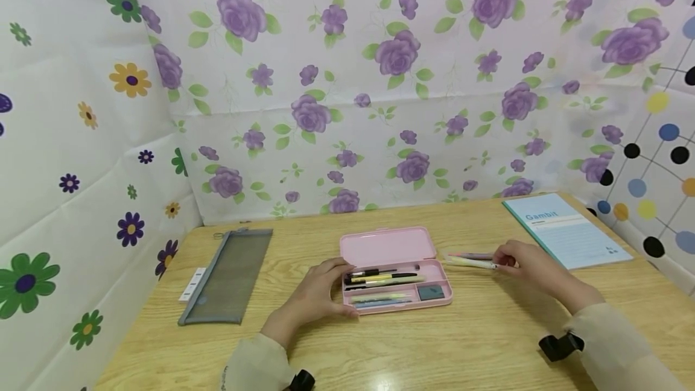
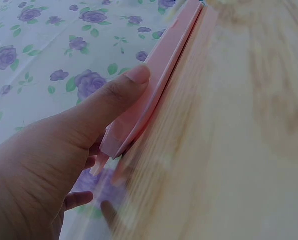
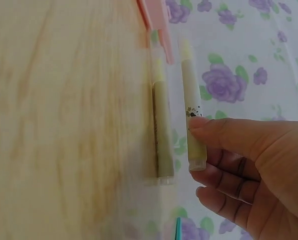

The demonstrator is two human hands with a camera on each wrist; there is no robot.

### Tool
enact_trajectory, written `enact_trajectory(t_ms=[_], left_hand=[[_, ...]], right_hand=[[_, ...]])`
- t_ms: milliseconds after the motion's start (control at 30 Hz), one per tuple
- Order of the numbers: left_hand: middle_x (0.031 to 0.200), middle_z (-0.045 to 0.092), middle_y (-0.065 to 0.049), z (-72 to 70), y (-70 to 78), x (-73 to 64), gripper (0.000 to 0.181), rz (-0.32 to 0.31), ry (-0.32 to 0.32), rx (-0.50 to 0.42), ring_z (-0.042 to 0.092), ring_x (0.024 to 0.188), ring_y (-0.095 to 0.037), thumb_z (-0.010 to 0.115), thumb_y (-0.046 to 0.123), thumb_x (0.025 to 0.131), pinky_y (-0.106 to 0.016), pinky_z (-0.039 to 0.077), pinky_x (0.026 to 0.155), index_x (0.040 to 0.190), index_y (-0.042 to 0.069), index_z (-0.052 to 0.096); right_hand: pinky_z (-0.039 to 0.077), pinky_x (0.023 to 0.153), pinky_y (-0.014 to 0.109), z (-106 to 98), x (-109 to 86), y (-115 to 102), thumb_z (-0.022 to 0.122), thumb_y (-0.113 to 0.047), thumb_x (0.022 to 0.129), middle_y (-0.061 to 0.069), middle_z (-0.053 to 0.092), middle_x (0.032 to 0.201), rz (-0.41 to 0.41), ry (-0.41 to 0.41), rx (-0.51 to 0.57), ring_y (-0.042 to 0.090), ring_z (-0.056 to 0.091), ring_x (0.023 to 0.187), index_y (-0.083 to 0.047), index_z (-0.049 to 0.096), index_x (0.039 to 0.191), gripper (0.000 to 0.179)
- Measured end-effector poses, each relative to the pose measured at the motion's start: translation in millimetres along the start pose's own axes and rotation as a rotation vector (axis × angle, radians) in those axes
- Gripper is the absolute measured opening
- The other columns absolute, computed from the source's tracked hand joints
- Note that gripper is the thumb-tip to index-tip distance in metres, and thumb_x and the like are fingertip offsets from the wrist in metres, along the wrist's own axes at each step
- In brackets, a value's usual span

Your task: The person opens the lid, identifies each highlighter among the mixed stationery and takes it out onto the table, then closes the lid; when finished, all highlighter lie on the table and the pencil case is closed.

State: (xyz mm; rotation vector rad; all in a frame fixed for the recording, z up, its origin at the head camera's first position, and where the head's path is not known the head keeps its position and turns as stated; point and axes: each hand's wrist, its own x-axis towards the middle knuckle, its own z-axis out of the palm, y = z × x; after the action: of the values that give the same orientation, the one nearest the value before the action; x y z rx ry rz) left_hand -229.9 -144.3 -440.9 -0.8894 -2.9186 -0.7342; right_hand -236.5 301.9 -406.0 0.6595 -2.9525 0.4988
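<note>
A pink pencil case [image 1: 388,246] lies with its lid up on the wooden table, holding several pens [image 1: 380,280] and a dark grey eraser [image 1: 431,292]. My left hand [image 1: 320,295] grips its left end, the thumb on the near wall in the left wrist view and the fingers partly hidden behind. To the right of the case, my right hand [image 1: 523,261] pinches a pale yellow highlighter [image 3: 194,90] between thumb and fingers, just over the table, tip toward the case. A pinkish pen [image 1: 475,256] runs alongside it into the same fingers in the head view.
A grey mesh zip pouch [image 1: 233,276] with a white tag [image 1: 192,284] lies at the left. A light blue notebook [image 1: 570,231] rests at the back right. Flowered cloth [image 1: 326,77] hangs behind the table.
</note>
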Motion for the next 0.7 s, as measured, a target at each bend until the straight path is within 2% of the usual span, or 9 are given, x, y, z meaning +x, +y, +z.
enact_trajectory(t_ms=[133,300,533,700], left_hand=[[0.149,0.042,-0.004,-0.5,-0.1,0.2,0.094,0.002,0.002,0.0,0.038,0.139,-0.03,0.075,0.064,0.065,-0.054,0.031,0.114,0.142,0.019,0.047],[0.149,0.041,-0.004,0.0,1.3,-0.2,0.094,0.002,-0.006,-0.016,0.038,0.139,-0.031,0.076,0.064,0.065,-0.054,0.03,0.114,0.142,0.019,0.047],[0.15,0.041,-0.005,-1.5,1.6,0.3,0.095,0.0,0.001,-0.004,0.038,0.139,-0.03,0.077,0.063,0.065,-0.053,0.03,0.114,0.143,0.019,0.047],[0.15,0.041,-0.004,-2.1,1.9,0.3,0.093,-0.005,-0.002,-0.008,0.038,0.139,-0.03,0.077,0.062,0.066,-0.053,0.03,0.115,0.143,0.019,0.047]], right_hand=[[0.047,0.059,0.022,4,-0.2,3,0.072,-0.011,0.084,-0.005,0.058,0.078,0.0,-0.006,0.002,0.0,0.051,0.068,-0.014,0.067,0.085,0.005],[0.045,0.058,0.02,7,-1.4,7,0.072,-0.013,0.084,-0.007,0.057,0.078,0.041,-0.031,0.013,-0.002,0.048,0.067,-0.016,0.067,0.084,0.006],[0.045,0.057,0.021,10,0.3,13,0.074,-0.013,0.082,-0.007,0.058,0.076,-0.008,-0.011,-0.008,-0.003,0.049,0.065,-0.015,0.067,0.082,0.008],[0.045,0.057,0.021,11,2.4,15,0.074,-0.013,0.082,-0.009,0.058,0.075,-0.014,-0.013,-0.017,-0.003,0.049,0.065,-0.017,0.067,0.081,0.009]])
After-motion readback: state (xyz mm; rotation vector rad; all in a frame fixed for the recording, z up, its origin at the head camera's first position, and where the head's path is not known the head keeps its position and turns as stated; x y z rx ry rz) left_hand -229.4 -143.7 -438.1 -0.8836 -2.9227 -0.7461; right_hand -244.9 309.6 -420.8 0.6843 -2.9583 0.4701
